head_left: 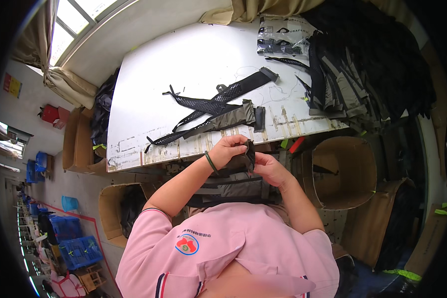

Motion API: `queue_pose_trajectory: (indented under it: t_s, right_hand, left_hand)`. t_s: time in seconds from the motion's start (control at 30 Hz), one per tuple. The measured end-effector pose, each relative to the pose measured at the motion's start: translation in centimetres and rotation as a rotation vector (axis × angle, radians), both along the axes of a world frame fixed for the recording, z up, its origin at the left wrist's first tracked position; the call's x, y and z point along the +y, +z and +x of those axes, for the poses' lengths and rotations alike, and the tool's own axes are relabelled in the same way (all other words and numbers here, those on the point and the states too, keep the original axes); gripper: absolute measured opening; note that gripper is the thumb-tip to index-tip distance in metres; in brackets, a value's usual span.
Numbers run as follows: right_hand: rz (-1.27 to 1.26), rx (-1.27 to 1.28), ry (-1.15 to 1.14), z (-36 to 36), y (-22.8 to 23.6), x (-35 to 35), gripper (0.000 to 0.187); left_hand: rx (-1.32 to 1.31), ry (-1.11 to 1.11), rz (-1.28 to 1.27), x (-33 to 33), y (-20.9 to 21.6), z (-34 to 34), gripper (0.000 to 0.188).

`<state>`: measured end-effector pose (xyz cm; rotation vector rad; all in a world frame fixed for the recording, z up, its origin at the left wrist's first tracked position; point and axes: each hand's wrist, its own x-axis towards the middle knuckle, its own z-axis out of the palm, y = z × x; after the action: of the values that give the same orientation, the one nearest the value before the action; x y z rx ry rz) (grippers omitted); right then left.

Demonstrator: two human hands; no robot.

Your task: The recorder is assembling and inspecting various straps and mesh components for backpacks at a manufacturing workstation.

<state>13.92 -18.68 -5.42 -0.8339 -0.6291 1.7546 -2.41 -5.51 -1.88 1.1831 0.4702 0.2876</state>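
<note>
At the near edge of the white table (149,69), my left hand (227,150) pinches the upper part of a dark fabric strap piece (250,157). From the other side my right hand (270,169) grips the same piece, its fingers closed. A grey and black strap panel (228,189) lies across my lap below; whether it joins the held piece cannot be seen. Just beyond my hands, a grey-panelled strap (228,119) with mesh rests on the table. Behind it lie crossed black mesh straps (223,97) with a wider end at the right.
A big pile of black and grey straps (342,84) covers the table's right end, beside a clear plastic bag (283,37) of dark parts. Open cardboard boxes stand at my right (345,171) and left (111,211). Blue crates (82,251) sit on the floor far left.
</note>
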Motion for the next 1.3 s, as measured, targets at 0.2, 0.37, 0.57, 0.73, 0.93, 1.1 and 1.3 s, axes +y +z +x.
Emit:
queue_pose_trajectory:
  t_s: [0.2, 0.37, 0.57, 0.73, 0.93, 1.1, 1.3]
  right_hand:
    - [0.040, 0.317, -0.199, 0.1, 1.8, 0.1, 0.006]
    - [0.107, 0.219, -0.267, 0.9, 1.1, 0.2, 0.012]
    - [0.009, 0.305, -0.095, -1.5, 1.0, 0.2, 0.013]
    - [-0.145, 0.136, -0.306, -1.7, 2.6, 0.2, 0.002]
    - [0.121, -0.790, -0.455, 1.1, 1.6, 0.0, 0.008]
    - [0.089, -0.649, -0.525, 3.0, 3.8, 0.4, 0.026]
    - [0.071, -0.925, -0.268, 2.3, 2.3, -0.8, 0.012]
  left_hand:
    - [-0.085, 0.129, 0.070, 1.0, -2.2, 0.1, 0.017]
    - [-0.139, 0.212, 0.014, 1.1, -2.2, -0.1, 0.020]
    - [-0.124, 0.161, 0.217, -0.2, -1.9, 0.7, 0.021]
    - [-0.061, 0.172, 0.202, -0.1, -1.4, 0.1, 0.019]
    - [0.228, -0.067, 0.326, -0.5, -0.6, 0.7, 0.032]
    - [0.368, 0.066, 0.055, -0.4, -1.1, 0.7, 0.032]
    - [0.455, -0.025, 0.408, 0.0, -2.0, 1.1, 0.035]
